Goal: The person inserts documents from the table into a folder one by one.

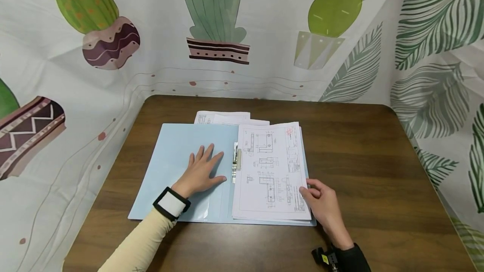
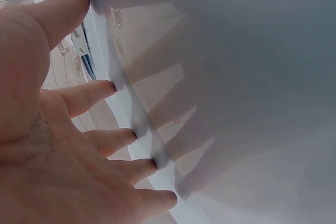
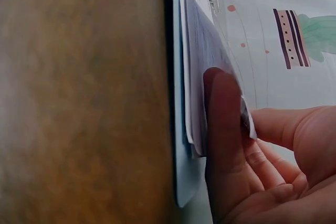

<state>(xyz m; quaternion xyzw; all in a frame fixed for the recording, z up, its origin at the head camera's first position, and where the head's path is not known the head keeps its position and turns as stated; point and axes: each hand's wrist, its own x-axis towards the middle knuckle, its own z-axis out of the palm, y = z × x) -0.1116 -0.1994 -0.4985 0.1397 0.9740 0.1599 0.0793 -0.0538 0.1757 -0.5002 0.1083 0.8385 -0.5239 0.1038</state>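
A light blue folder (image 1: 189, 146) lies spread wide on the table, with a metal clip (image 1: 237, 163) along its spine. On its right half sits a stack of printed drawings (image 1: 280, 154). My left hand (image 1: 202, 170) rests on the folder's left cover, fingers spread and straight; in the left wrist view its fingertips (image 2: 128, 135) touch the glossy cover. At the right edge of the stack, my right hand (image 1: 321, 200) pinches paper between thumb and index finger. In the right wrist view the pinched sheets (image 3: 223, 51) curve up from the pages below.
More printed papers (image 1: 223, 116) stick out behind the folder's far edge. The brown wooden table (image 1: 359, 150) extends on both sides. A white cloth with cactus prints (image 1: 159, 62) hangs behind it, and leaf prints (image 1: 431, 100) cover the right side.
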